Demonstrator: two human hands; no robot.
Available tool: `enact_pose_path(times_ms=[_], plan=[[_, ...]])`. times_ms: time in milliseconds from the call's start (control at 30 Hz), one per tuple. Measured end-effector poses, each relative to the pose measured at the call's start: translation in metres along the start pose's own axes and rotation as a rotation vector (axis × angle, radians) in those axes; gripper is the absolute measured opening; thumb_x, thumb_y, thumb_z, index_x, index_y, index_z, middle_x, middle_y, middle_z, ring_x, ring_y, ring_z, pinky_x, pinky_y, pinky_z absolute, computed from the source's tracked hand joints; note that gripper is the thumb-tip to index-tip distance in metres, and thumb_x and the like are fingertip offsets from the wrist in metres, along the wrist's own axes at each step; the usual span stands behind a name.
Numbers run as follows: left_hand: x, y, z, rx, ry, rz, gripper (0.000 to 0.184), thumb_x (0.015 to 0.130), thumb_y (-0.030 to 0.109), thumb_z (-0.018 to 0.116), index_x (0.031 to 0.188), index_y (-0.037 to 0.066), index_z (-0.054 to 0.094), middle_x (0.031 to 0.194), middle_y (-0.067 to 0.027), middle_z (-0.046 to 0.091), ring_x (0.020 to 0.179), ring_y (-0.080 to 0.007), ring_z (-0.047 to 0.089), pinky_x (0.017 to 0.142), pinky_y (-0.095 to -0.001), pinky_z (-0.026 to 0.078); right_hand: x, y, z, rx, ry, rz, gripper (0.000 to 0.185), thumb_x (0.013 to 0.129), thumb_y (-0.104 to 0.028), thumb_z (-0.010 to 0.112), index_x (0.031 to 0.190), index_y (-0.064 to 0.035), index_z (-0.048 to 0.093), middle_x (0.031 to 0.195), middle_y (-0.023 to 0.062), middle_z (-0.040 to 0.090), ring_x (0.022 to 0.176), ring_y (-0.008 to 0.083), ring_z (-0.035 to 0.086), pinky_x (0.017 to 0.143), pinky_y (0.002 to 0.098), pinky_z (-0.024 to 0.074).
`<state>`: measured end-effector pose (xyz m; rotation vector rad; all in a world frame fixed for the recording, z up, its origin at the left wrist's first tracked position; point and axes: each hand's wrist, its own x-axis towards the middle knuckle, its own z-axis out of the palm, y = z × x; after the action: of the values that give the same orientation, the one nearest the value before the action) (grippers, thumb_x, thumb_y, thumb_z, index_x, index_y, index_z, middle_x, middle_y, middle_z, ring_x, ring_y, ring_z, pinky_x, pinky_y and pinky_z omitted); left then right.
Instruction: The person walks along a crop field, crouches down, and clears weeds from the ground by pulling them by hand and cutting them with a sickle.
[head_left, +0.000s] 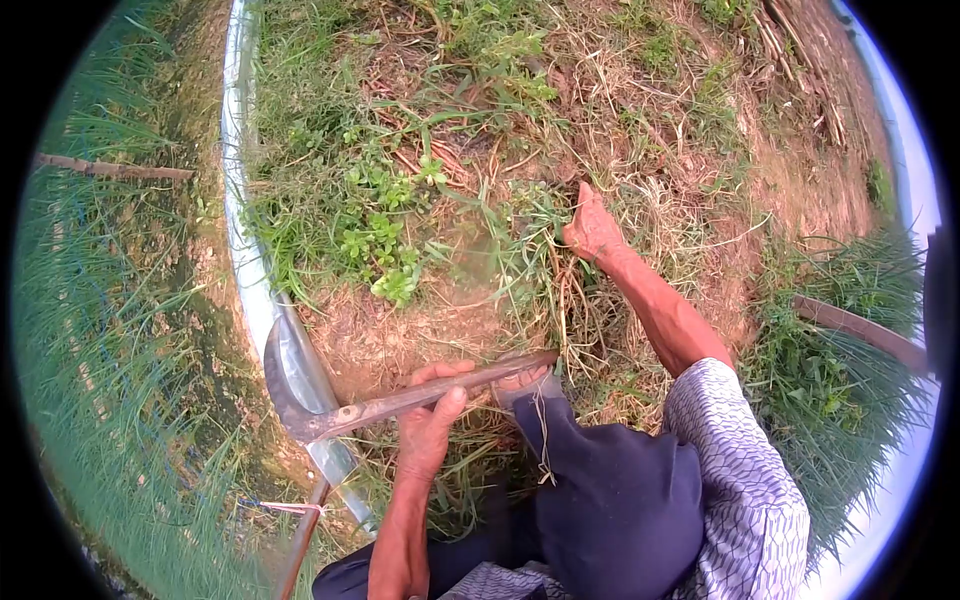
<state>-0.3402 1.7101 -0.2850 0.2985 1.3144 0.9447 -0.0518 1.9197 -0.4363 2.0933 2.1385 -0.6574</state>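
My left hand (pixel 428 425) is closed around the wooden handle of a sickle (pixel 450 392), with the thumb laid over it. The sickle's curved metal blade points up and away at the left, beside a silvery plastic strip. To the right and further forward, my right hand (pixel 596 232) grips a bunch of weeds (pixel 560 285). Long stems and dry roots hang below that fist, close to the handle's far end. The fingertips of my right hand are partly hidden by the leaves.
The silvery plastic strip (pixel 236 190) runs along the left side of the bed. Green low weeds (pixel 380 230) and dry grass cover the soil ahead. Rows of thin green shoots (pixel 90 330) stand at far left. My knee (pixel 620 500) is bent beneath my arms.
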Motion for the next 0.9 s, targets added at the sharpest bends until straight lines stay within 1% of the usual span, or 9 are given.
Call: enact_pose_path(times_ms=[67, 267, 300, 500, 533, 633, 700, 767, 900], plan=[[-0.002, 0.000, 0.001, 0.010, -0.020, 0.025, 0.032, 0.082, 0.018, 0.069, 0.108, 0.005, 0.054, 0.114, -0.0116, 0.062, 0.106, -0.0194, 0.055, 0.094, -0.0361, 0.043, 0.008, -0.006, -0.033, 0.028, -0.328, 0.116, 0.052, 0.080, -0.022, 0.054, 0.121, 0.0066, 0.039, 0.092, 0.0292, 0.061, 0.090, 0.0426, 0.061, 0.081, 0.0457, 0.0487], [0.004, -0.001, 0.001, 0.037, -0.028, 0.013, 0.032, 0.083, 0.018, 0.069, 0.109, 0.006, 0.053, 0.115, -0.0124, 0.061, 0.106, -0.0197, 0.055, 0.094, -0.0365, 0.043, 0.046, 0.062, 0.037, 0.559, -0.178, -0.062, 0.040, 0.079, -0.022, 0.055, 0.111, 0.0027, 0.053, 0.084, 0.0216, 0.063, 0.072, 0.0334, 0.062, 0.064, 0.0409, 0.0515], [0.004, -0.001, 0.002, 0.029, -0.024, 0.019, 0.032, 0.083, 0.018, 0.069, 0.109, 0.006, 0.053, 0.115, -0.0124, 0.061, 0.106, -0.0197, 0.055, 0.094, -0.0365, 0.043, 0.055, 0.063, 0.037, 0.013, -0.291, -0.276, 0.037, 0.080, -0.019, 0.054, 0.111, 0.0020, 0.055, 0.081, 0.0195, 0.062, 0.065, 0.0283, 0.061, 0.058, 0.0382, 0.0497], [0.000, 0.002, 0.002, -0.001, -0.023, 0.011, 0.031, 0.084, 0.019, 0.068, 0.108, 0.006, 0.053, 0.114, -0.0124, 0.061, 0.107, -0.0196, 0.055, 0.095, -0.0365, 0.042, -0.019, 0.013, -0.040, 0.202, -0.345, -0.104, 0.022, 0.087, -0.004, 0.049, 0.105, -0.0051, 0.060, 0.063, -0.0002, 0.051, 0.048, 0.0138, 0.049, 0.044, 0.0279, 0.0432], [-0.001, 0.001, 0.000, 0.011, -0.022, 0.011, 0.031, 0.084, 0.020, 0.068, 0.108, 0.006, 0.053, 0.114, -0.0122, 0.061, 0.107, -0.0191, 0.055, 0.095, -0.0362, 0.042, -0.033, 0.051, -0.022, 0.486, -0.190, -0.209, 0.024, 0.084, -0.007, 0.050, 0.106, -0.0035, 0.060, 0.065, 0.0068, 0.056, 0.054, 0.0203, 0.055, 0.048, 0.0304, 0.0450], [0.008, -0.001, 0.007, -0.001, -0.014, 0.000, 0.031, 0.084, 0.020, 0.068, 0.107, 0.007, 0.053, 0.113, -0.0116, 0.061, 0.106, -0.0181, 0.054, 0.096, -0.0356, 0.041, -0.096, 0.052, -0.083, -0.115, -0.453, -0.106, 0.024, 0.076, -0.009, 0.053, 0.099, -0.0026, 0.059, 0.074, 0.0187, 0.062, 0.072, 0.0307, 0.064, 0.061, 0.0430, 0.0510], [0.013, 0.001, 0.008, 0.009, -0.007, -0.021, 0.030, 0.083, 0.019, 0.068, 0.106, 0.007, 0.053, 0.112, -0.0099, 0.062, 0.102, -0.0168, 0.055, 0.096, -0.0346, 0.041, -0.205, 0.118, -0.040, -0.627, -1.023, -0.420, 0.027, 0.081, -0.019, 0.053, 0.104, -0.0054, 0.060, 0.083, 0.0177, 0.065, 0.075, 0.0315, 0.065, 0.062, 0.0392, 0.0537], [0.024, 0.000, 0.016, 0.009, -0.023, 0.020, 0.030, 0.083, 0.020, 0.068, 0.106, 0.007, 0.053, 0.111, -0.0091, 0.062, 0.100, -0.0163, 0.055, 0.095, -0.0340, 0.041, -0.343, 0.236, 0.013, -0.496, -0.870, -0.014, 0.035, 0.085, -0.023, 0.053, 0.116, -0.0100, 0.061, 0.116, 0.0137, 0.062, 0.105, 0.0295, 0.060, 0.084, 0.0419, 0.0512], [0.024, -0.006, 0.019, 0.149, -0.134, -0.014, 0.033, 0.082, 0.024, 0.068, 0.106, 0.006, 0.055, 0.108, -0.0082, 0.063, 0.097, -0.0156, 0.056, 0.091, -0.0334, 0.043, -0.345, 0.228, -0.041, -0.674, -1.448, 0.288, 0.036, 0.081, -0.023, 0.061, 0.116, -0.0165, 0.060, 0.116, 0.0111, 0.061, 0.103, 0.0262, 0.061, 0.081, 0.0422, 0.0515]])
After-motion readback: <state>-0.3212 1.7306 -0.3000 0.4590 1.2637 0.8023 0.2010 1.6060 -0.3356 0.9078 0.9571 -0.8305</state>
